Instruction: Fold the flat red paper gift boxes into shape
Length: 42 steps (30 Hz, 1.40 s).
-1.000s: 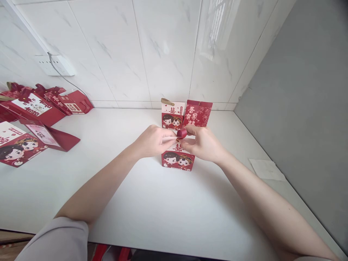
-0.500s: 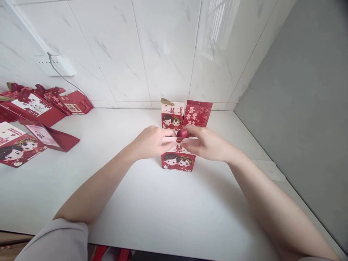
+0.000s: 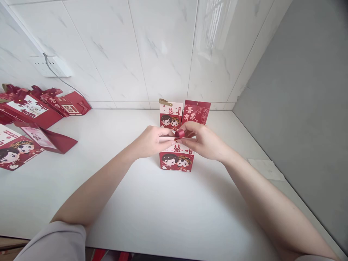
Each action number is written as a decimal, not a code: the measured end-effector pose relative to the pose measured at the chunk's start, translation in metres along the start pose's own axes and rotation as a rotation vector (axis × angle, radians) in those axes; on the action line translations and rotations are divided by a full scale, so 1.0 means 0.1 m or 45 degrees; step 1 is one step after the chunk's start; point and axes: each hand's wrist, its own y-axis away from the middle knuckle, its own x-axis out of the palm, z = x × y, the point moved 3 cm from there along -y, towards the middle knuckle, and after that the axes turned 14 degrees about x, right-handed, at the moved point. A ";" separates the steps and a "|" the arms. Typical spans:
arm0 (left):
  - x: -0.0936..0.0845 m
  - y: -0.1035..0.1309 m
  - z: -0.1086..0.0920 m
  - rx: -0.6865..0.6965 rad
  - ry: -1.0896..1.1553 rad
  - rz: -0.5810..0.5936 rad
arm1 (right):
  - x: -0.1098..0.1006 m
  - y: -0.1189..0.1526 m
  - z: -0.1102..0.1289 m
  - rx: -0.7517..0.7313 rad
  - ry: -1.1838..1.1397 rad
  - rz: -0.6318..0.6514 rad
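A red and white box with two cartoon faces stands upright on the white table in front of me. My left hand pinches the left part of its top edge between thumb and fingers. On the right part of that edge, my right hand is closed, its thumb in front and fingers behind. A dark red ribbon loop rises from the top between both hands. The fingertips behind the edge are partly hidden.
Behind stand a similar box with a tan handle and a red box with white lettering. Several red boxes crowd the left, below a wall socket. White paper lies at the right edge.
My right thumb and fingers have shifted slightly at the top edge beside the ribbon. The whole view has moved a little, so things appear slightly further left.
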 end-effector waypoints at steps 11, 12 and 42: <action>0.03 -0.05 0.03 -0.083 -0.417 -0.187 | 0.00 0.07 0.12 -0.319 0.471 -0.256; 0.04 -0.05 0.03 -0.083 -0.399 -0.174 | 0.02 0.06 0.10 -0.276 0.501 -0.231; 0.13 -0.04 0.06 0.048 -0.265 -0.152 | 0.02 0.06 0.07 -0.079 0.506 -0.112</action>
